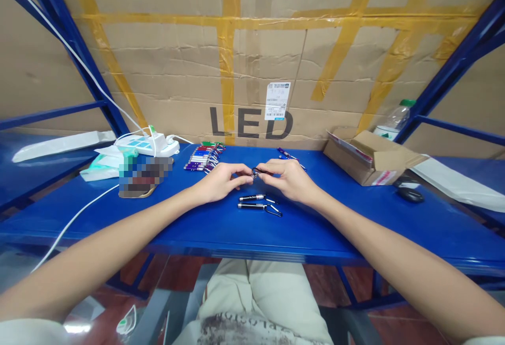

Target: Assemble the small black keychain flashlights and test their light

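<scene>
My left hand (pixel 220 182) and my right hand (pixel 291 179) meet above the middle of the blue table, both in a pinch. Between their fingertips is a small black loop with a shiny metal part (pixel 255 173); the fingers hide much of it. Just below, two black pen-shaped lights (pixel 251 206) with black loops and metal clips lie side by side. Beyond my left hand is a row of several similar pens (pixel 203 156) in purple, silver, blue, red and green. A few purple and blue ones (pixel 287 153) lie behind my right hand, which partly covers them.
An open cardboard box (pixel 365 156), a black mouse (pixel 410 194) and a plastic bottle (pixel 396 119) are at the right. A white power strip (pixel 158 145), a tissue pack (pixel 108 163) and a blurred-out phone-like object (pixel 145 178) lie left. A large carton (pixel 177 82) stands behind the table.
</scene>
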Tool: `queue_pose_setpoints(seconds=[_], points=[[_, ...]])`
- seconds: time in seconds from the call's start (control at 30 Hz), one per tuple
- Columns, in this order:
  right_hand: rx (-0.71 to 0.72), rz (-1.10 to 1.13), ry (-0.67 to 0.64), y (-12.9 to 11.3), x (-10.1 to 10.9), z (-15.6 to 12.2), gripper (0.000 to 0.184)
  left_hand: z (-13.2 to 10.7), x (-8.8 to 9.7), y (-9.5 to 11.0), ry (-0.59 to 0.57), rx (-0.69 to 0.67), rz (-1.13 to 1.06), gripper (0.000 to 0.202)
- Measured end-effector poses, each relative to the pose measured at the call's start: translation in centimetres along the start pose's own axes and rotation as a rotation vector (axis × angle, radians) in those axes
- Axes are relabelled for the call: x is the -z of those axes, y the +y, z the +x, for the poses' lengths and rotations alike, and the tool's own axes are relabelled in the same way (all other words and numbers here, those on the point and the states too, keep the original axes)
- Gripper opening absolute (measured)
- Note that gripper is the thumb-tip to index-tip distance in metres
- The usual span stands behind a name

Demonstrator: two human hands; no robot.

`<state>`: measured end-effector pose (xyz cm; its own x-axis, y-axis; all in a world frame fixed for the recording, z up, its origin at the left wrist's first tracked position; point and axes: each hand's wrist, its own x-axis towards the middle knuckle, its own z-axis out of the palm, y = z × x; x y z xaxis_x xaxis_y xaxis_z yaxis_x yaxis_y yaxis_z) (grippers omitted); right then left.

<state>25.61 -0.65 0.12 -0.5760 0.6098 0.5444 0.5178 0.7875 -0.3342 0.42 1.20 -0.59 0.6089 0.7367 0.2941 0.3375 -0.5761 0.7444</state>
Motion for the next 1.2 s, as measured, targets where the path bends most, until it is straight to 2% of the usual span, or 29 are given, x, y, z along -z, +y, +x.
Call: queue_pose_setpoints(seconds=[0.17, 0.33, 0.47, 0.67, 0.87, 1.2], points=[[-0.020, 0.008, -0.008, -0.1, 0.0, 0.0, 0.025, 0.0, 0.4, -0.1, 0.066, -0.060, 0.133, 0.028], [-0.047, 0.024, -0.022, 0.3, -0.1, -0.1, 0.026, 0.0, 0.6, -0.6, 0.085, -0.097, 0.207, 0.028], [-0.041, -0.031, -0.095, 0.9, 0.2, -0.1, 0.029, 0.0, 0.8, -0.6, 0.097, -0.146, 0.290, 0.029], [-0.019, -0.084, -0.223, 1.6, 0.7, -0.1, 0.029, -0.1, 1.1, -0.3, 0.053, -0.133, 0.424, 0.033], [0.000, -0.106, -0.301, 2.2, 1.0, -0.3, 0.028, -0.2, 1.2, -0.5, -0.065, -0.159, 0.496, 0.028], [-0.049, -0.216, -0.384, 3.5, 2.6, -0.6, 0.027, -0.2, 1.6, -0.9, -0.086, -0.114, 0.509, 0.026]])
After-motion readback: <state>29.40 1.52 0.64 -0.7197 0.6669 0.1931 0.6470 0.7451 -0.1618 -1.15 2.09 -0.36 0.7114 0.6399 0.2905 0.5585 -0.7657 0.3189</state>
